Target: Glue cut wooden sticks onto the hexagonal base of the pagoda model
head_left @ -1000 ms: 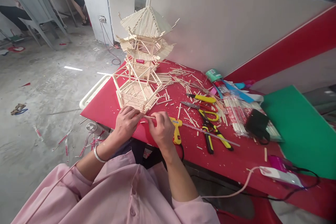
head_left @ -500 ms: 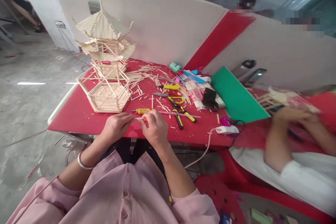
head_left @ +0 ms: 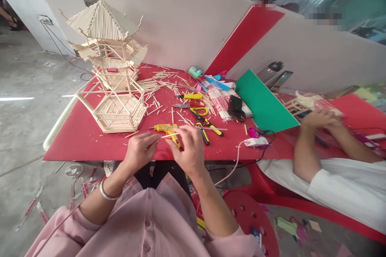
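A thin pale wooden stick (head_left: 169, 135) is pinched at its left end in the closed fingers of my left hand (head_left: 140, 150). The stick's other end reaches the fingertips of my right hand (head_left: 193, 150), whose thumb and fingers are apart. Just behind my hands, a yellow glue gun (head_left: 164, 127) lies on the red table (head_left: 75, 136), partly covered by my right fingers. To the left stands a tiered pagoda model (head_left: 119, 114) built of the same sticks, with a hexagonal base and slatted roofs.
Scissors (head_left: 199, 110), a yellow-handled cutter (head_left: 193, 96) and pliers (head_left: 205, 128) lie right of centre. Loose sticks (head_left: 150, 86) and bagged sticks (head_left: 218, 102) are behind. A green board (head_left: 263, 102) leans at right, before a co-worker's hands (head_left: 321, 120). A white power strip (head_left: 256, 141) trails a cable.
My right thumb has moved away from its fingers, and more of the stick shows between my hands. The glue gun is more exposed. The whole view has shifted slightly.
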Demonstrator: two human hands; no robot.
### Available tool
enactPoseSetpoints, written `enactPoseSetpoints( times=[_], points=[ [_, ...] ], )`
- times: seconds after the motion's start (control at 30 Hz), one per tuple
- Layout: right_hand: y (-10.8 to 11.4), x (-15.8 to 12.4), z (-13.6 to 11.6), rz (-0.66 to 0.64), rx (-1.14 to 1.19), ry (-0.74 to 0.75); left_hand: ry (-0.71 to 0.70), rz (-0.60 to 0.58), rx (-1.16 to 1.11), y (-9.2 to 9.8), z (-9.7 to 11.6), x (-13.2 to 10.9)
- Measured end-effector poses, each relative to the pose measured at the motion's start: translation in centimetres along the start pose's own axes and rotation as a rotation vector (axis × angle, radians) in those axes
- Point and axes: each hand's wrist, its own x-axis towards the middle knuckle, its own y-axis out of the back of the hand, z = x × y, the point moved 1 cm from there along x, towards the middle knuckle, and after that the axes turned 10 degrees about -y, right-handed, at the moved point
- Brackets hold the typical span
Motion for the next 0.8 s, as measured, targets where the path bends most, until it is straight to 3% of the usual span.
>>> enactPoseSetpoints(
  times=[0.1,0.13,0.27,0.4,0.47,0.63,0.8],
  points=[
    [0.7,-0.4,1.5,0.125,-0.043,-0.166,0.150,0.095,-0.023,0.5,-0.4,-0.2],
    [0.7,-0.8,2.3,0.109,-0.071,-0.214,0.198,0.114,-0.032,0.7,-0.6,-0.3],
    [0.3,-2.1,5.4,-0.210,-0.327,-0.327,0.322,0.128,-0.089,1.0,-0.8,0.0],
    [0.6,-0.8,9.0,-0.201,-0.525,-0.507,0.373,0.126,-0.163,0.1,-0.6,0.8],
    [0.7,1.3,11.3,-0.217,-0.491,-0.592,0.389,0.127,-0.197,-0.6,-0.5,1.2],
    [0.8,6.6,17.5,-0.528,-0.357,-0.670,0.409,0.133,-0.213,-2.0,-0.2,1.9],
    [0.7,7.1,21.3,-0.696,-0.220,-0.734,0.412,0.133,-0.194,-3.2,-0.2,2.0]
  ],
)
